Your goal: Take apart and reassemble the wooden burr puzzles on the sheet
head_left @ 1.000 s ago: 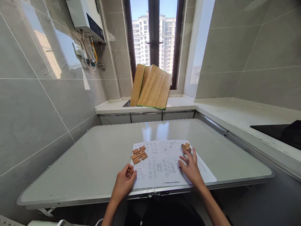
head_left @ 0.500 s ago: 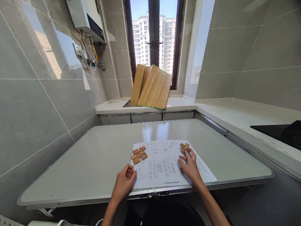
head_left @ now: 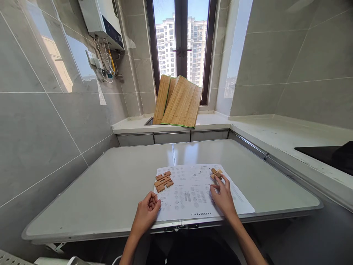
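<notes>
A cross-shaped cluster of small wooden puzzle blocks (head_left: 216, 172) rests on the right upper part of a printed sheet (head_left: 190, 202). My right hand (head_left: 223, 195) reaches to its near side, fingertips touching the blocks or very close to them. The thumb is apart from the index finger, over the paper. My left hand (head_left: 147, 210) rests at the sheet's lower left edge, fingers curled in, with nothing visible in them. Beyond it, several flat notched wooden pieces (head_left: 163, 182) lie side by side on the sheet's left edge.
The sheet lies on a pale folding table (head_left: 110, 191) with a centre seam. Behind, a folded bamboo mat (head_left: 182, 101) leans against the window on a white ledge (head_left: 129, 124). A white counter (head_left: 275, 132) runs along the right; a water heater (head_left: 102, 22) hangs upper left.
The cluster of blocks has shifted and turned slightly at my right fingertips. My right hand has moved very little; my left hand and the flat wooden pieces have stayed in place.
</notes>
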A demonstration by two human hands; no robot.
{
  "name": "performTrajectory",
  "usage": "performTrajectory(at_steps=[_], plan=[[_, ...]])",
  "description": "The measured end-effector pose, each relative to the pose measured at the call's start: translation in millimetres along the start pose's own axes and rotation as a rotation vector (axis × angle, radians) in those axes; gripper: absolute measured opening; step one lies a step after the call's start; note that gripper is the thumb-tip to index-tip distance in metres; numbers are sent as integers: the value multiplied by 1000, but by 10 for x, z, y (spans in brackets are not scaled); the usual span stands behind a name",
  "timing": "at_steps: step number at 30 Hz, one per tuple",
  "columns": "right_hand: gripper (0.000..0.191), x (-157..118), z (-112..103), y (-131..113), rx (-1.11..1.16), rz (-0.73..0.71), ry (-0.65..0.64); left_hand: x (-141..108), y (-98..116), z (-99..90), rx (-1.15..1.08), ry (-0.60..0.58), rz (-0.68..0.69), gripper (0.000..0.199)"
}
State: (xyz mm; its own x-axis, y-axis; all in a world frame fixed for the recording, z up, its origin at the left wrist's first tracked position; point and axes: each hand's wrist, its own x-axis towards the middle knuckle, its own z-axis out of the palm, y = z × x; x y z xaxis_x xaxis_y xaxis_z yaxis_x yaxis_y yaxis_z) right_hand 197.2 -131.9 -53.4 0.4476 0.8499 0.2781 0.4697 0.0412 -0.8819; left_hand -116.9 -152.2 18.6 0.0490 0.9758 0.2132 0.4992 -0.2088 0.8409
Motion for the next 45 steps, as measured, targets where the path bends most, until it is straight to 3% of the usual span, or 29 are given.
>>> performTrajectory(at_steps=[4, 11, 16, 19, 22, 26, 27, 29, 33, 35, 39, 45], plan=[[52, -20, 3, -34, -25, -43, 0, -2, -37, 8, 22, 0, 15, 25], [49, -140, 35, -304, -174, -181, -47, -34, -36, 110, 202, 185, 110, 17], [48, -270, 30, -637, -115, -282, -154, 102, 164, 374, 14, 157, 70, 20], [50, -363, 19, -855, -40, -304, -219, 251, 254, 577, -391, -3, -99, 34], [49, -476, -10, -1063, 100, -334, -281, 354, 321, 708, -540, -176, -180, 57], [45, -642, -100, -1279, 271, -260, -429, 347, 433, 710, -986, -565, -330, 71], [44, -674, -126, -1311, 305, -239, -467, 330, 460, 691, -1078, -619, -345, 70], [41, -714, -165, -1341, 365, -201, -525, 299, 503, 650, -1159, -600, -327, 63], [29, -690, -167, -1279, 448, -131, -579, 276, 522, 597, -1089, -375, -249, 49], [26, -649, -130, -1217, 491, -80, -577, 272, 509, 591, -981, -308, -226, 53], [37, -569, -40, -1115, 515, 32, -527, 221, 477, 613, -633, -239, -138, 66], [40, -538, -52, -1102, 398, -74, -634, 132, 471, 623, -360, -250, 35, 64]])
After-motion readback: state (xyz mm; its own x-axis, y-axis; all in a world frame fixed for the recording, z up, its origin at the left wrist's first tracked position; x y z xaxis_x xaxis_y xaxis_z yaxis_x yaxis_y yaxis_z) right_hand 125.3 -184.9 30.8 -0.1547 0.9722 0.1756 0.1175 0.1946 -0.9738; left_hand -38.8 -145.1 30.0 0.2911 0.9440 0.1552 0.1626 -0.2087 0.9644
